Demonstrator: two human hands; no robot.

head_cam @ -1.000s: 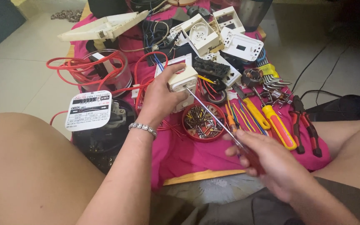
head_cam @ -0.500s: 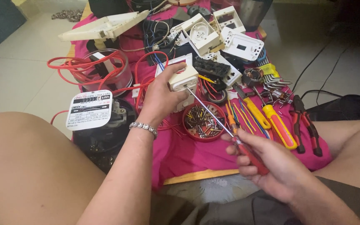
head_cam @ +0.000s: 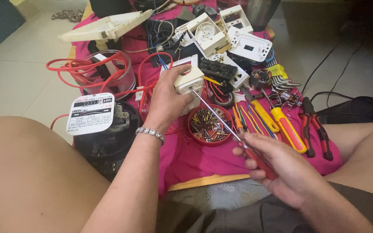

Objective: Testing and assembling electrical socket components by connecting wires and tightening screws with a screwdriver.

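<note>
My left hand (head_cam: pixel 165 101) grips a white plastic switch module (head_cam: pixel 189 82) above the pink cloth (head_cam: pixel 203 160), with coloured wires trailing behind it. My right hand (head_cam: pixel 281 168) holds a red-handled screwdriver (head_cam: pixel 225 125) by its handle. The long metal shaft runs up and left, and its tip touches the side of the module. A round red lid (head_cam: pixel 209 125) holding several screws lies under the shaft.
Yellow-handled screwdrivers (head_cam: pixel 286 127), red pliers (head_cam: pixel 316 127) and hex keys (head_cam: pixel 283 80) lie to the right. White socket housings (head_cam: pixel 221 30) sit at the back. Red wire coils (head_cam: pixel 87 71) and a black electricity meter (head_cam: pixel 104 125) stand left. My bare knees flank the cloth.
Both hands stay almost where they were. The right hand has shifted its fingers slightly on the screwdriver handle, with the tip still at the module.
</note>
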